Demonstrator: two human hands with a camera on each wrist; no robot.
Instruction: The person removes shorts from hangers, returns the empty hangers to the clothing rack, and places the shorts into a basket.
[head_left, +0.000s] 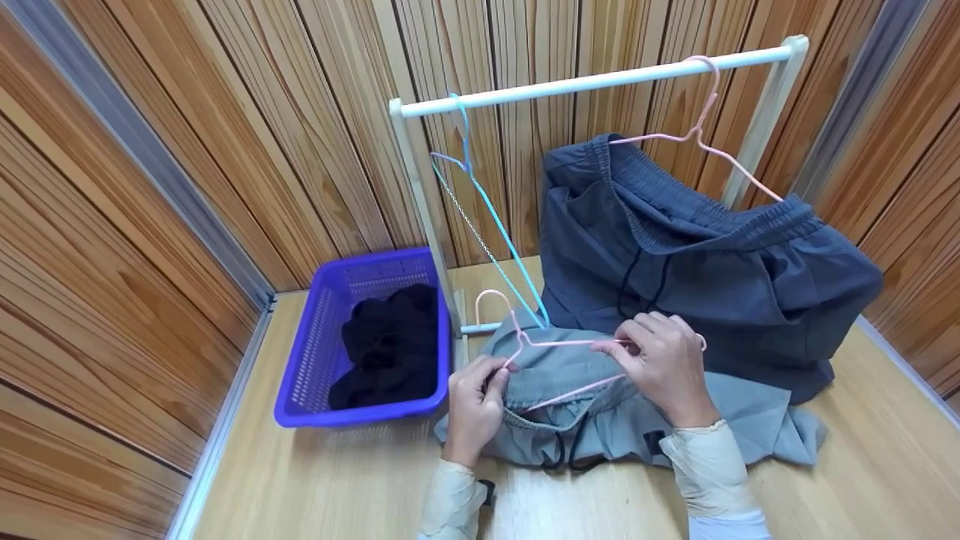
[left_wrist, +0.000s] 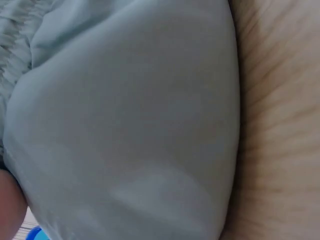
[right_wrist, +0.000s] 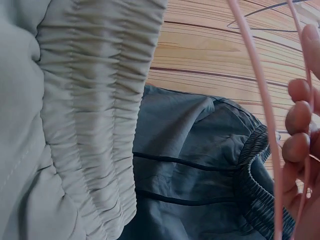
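Note:
A pink clothes hanger [head_left: 559,343] is held between both hands over light grey-green shorts [head_left: 637,427] that lie bunched on the wooden surface. My left hand [head_left: 476,405] pinches the hanger's left arm, right beside the elastic waistband. With curled fingers, my right hand [head_left: 664,364] grips the hanger near its right end. The hanger's lower bar dips into the waist opening. From the right wrist, the hanger [right_wrist: 265,95] stands apart from the gathered waistband [right_wrist: 95,110]. Cloth of the shorts [left_wrist: 130,120] fills most of the left wrist view.
Behind stands a rack with a white rail [head_left: 570,91]. Dark blue-grey shorts [head_left: 712,292] hang there on another pink hanger [head_left: 701,127]; a blue hanger [head_left: 499,225] hangs at the left. A purple basket [head_left: 300,360] holds black cloth [head_left: 390,345]. Wood-panelled walls [head_left: 337,135] surround the corner.

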